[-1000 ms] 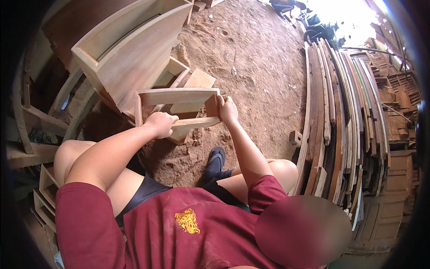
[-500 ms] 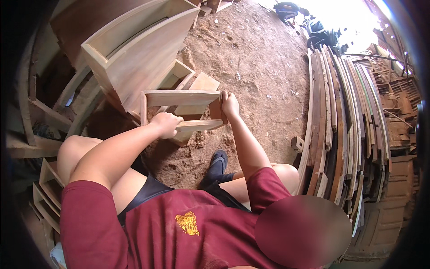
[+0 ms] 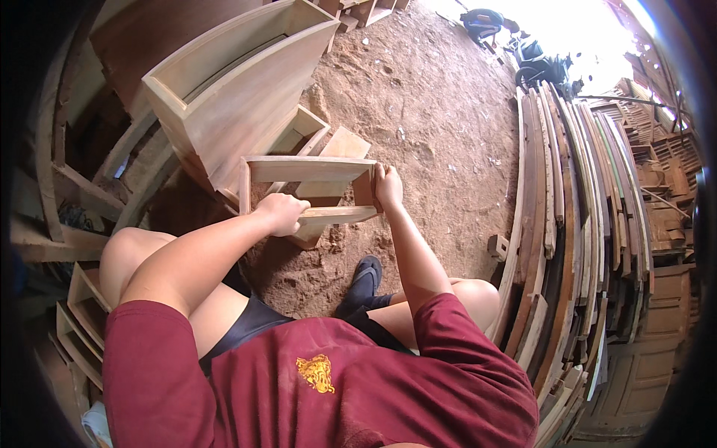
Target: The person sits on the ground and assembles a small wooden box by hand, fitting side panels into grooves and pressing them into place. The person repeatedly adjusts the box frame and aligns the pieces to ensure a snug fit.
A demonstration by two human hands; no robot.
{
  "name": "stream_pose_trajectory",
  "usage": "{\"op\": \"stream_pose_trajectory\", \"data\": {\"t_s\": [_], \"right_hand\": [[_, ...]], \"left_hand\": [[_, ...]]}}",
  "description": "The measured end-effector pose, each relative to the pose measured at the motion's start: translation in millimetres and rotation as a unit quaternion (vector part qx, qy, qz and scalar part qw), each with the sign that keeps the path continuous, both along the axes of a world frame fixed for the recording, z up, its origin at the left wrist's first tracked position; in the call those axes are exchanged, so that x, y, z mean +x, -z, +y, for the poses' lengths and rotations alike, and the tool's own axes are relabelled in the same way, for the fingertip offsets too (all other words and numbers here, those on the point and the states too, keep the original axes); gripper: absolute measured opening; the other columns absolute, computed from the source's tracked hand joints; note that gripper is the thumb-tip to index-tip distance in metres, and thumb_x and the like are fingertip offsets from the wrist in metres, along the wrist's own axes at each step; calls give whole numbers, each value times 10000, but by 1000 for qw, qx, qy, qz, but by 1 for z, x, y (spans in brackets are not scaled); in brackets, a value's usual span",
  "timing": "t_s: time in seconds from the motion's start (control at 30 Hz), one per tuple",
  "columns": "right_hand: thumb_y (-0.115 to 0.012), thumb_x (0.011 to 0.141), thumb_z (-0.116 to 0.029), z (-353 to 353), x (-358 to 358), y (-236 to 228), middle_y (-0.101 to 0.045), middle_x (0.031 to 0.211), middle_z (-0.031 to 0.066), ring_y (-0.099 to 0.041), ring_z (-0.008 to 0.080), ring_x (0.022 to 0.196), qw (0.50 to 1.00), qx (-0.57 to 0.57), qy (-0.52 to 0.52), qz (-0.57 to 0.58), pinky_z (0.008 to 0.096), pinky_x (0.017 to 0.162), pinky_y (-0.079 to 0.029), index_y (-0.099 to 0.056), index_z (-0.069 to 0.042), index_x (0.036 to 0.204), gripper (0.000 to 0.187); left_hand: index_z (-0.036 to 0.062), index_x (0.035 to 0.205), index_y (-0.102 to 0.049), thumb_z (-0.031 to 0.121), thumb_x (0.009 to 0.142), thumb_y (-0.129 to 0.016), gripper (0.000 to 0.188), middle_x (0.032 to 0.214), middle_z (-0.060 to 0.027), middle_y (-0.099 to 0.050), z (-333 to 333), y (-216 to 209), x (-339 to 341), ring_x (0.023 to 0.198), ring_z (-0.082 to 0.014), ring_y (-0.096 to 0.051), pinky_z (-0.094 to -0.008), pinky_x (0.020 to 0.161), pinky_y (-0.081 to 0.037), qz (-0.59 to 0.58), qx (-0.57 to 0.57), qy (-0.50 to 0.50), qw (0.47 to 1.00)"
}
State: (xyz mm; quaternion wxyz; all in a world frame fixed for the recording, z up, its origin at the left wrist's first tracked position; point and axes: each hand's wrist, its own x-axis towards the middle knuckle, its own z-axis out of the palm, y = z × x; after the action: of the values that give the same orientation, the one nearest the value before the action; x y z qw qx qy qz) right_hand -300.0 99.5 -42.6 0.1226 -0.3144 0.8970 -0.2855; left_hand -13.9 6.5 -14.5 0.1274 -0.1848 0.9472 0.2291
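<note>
A pale, open rectangular wooden frame (image 3: 314, 163), like a drawer box without a bottom, is held tilted in front of my knees. My left hand (image 3: 283, 214) is closed over its near side board, thumb lying along the wood toward the right. At the frame's right end, my right hand (image 3: 388, 188) grips the short end board, its fingers partly hidden behind the wood. Through the frame's opening I see the ground and more pale wooden pieces, among them a light board (image 3: 345, 143) just beyond it.
A tall pale wooden cabinet carcass (image 3: 231, 97) stands at the far left, with a smaller open box (image 3: 302, 131) beside it. Long planks (image 3: 549, 224) are stacked on the right. Several drawer boxes (image 3: 81, 325) lie by my left leg. Rough brown dirt ground (image 3: 441, 149) stretches ahead.
My right hand has shifted slightly toward me along the end of the frame. My left hand keeps its hold on the near board. The whole view has moved a little.
</note>
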Motion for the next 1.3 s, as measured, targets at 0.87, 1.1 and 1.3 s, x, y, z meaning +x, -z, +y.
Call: {"op": "stream_pose_trajectory", "data": {"t_s": [0.87, 1.1, 1.3], "right_hand": [[-558, 1007, -437, 109, -10, 1, -667, 948, 163, -600, 207, 896, 972, -4, -115, -206, 384, 808, -477, -603, 21, 1028, 461], [-638, 967, -428, 95, -2, -4, -657, 875, 154, -594, 215, 818, 973, -3, -92, -210, 387, 741, -478, -591, 16, 992, 447], [-677, 966, -363, 100, -17, 20, -518, 708, 2, -440, 108, 690, 984, -74, -80, -139, 316, 606, -399, -554, -29, 868, 369]], "left_hand": [[87, 1202, -597, 172, 806, -637, 408, 1032, -195, -713, 3, -6, -4, 984, -352, -691, -469, 859, -554, -25, -13, -1, 1000], [130, 1264, -582, 187, 799, -657, 474, 998, -194, -711, 3, 6, -6, 958, -374, -685, -493, 841, -545, -8, -14, 1, 1000], [98, 1192, -597, 221, 844, -644, 373, 988, -188, -715, 6, -3, -15, 947, -356, -695, -475, 832, -553, -9, -21, 24, 999]]}}
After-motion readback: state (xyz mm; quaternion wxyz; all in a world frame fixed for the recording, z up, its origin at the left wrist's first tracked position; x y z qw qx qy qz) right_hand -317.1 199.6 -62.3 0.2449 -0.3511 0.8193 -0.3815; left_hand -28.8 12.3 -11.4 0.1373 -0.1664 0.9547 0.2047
